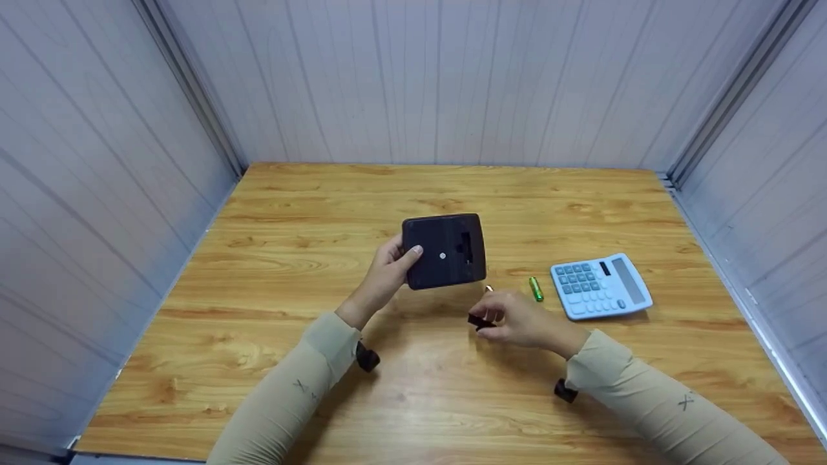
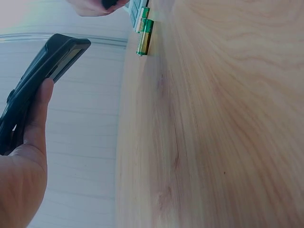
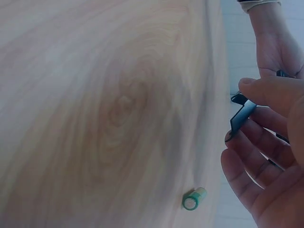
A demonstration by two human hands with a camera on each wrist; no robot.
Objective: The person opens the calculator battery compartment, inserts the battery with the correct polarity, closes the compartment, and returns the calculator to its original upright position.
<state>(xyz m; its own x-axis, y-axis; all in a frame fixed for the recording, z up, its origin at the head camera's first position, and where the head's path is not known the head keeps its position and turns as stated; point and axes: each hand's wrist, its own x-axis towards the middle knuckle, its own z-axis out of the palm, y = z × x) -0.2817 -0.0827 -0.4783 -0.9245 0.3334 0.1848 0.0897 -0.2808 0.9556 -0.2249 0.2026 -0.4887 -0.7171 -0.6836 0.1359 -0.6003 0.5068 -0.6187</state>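
My left hand [image 1: 384,274] grips a black calculator [image 1: 429,258] by its left edge, thumb on its back. That back faces up, and an uncovered battery slot [image 1: 468,248] shows near its right end. Lower right of it, my right hand [image 1: 517,318] pinches a small black battery cover [image 3: 243,115] between thumb and fingers, above the table. Just beyond the right fingers lies a battery [image 1: 489,288], mostly hidden in the head view. A second green battery [image 1: 536,289] lies a little to its right; both appear in the left wrist view.
A light blue calculator [image 1: 597,287] lies keys up at the right, beyond the green battery. The wooden table [image 1: 310,226] has pale panelled walls [image 1: 413,84] at its back and sides.
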